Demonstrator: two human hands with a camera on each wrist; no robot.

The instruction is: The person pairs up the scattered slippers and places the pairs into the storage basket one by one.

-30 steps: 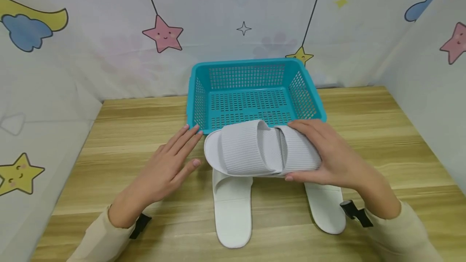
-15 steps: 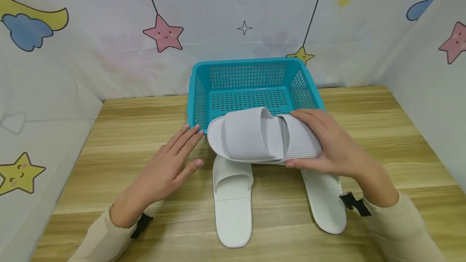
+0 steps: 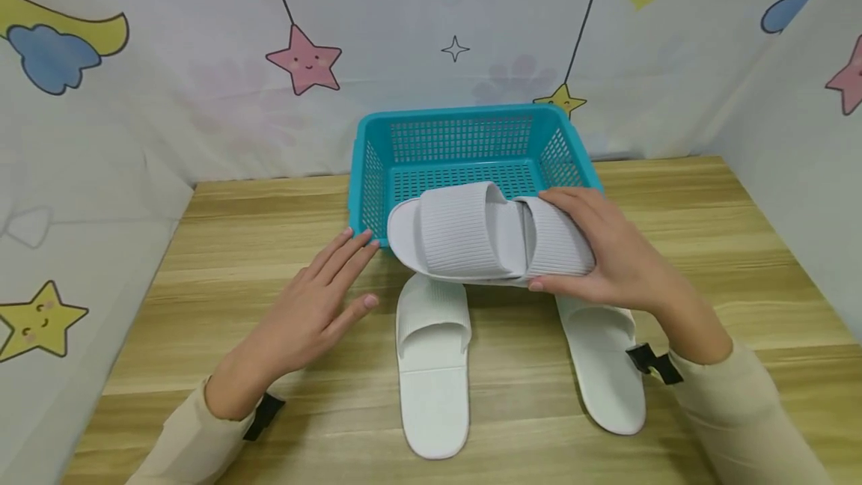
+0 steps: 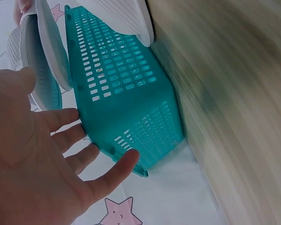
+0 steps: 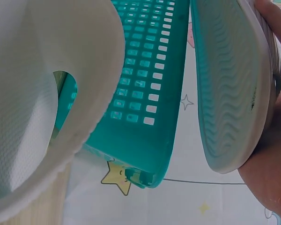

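Observation:
My right hand (image 3: 616, 264) grips a pair of whitish slippers (image 3: 454, 234) by the right end, its thumb on the near side. The slippers are held sideways above the front rim of a teal plastic basket (image 3: 373, 171), with ribbed straps facing up. In the right wrist view, a wavy-patterned sole (image 5: 232, 89) shows beside the basket. My left hand (image 3: 306, 316) has its fingers extended, fingertips at the basket's front left corner. In the left wrist view those fingers (image 4: 110, 176) lie along the basket's rim, uncurled.
Two more white slippers lie on the wooden table (image 3: 269, 245): one slipper (image 3: 434, 403) in front of the basket, another slipper (image 3: 606, 376) angled under my right forearm. Behind the basket hangs a white cloth (image 3: 404, 13) printed with stars.
My right hand has carried the slippers forward, from in front of the basket to over its front rim, uncovering more of the slippers on the table. The left hand has stayed at the corner.

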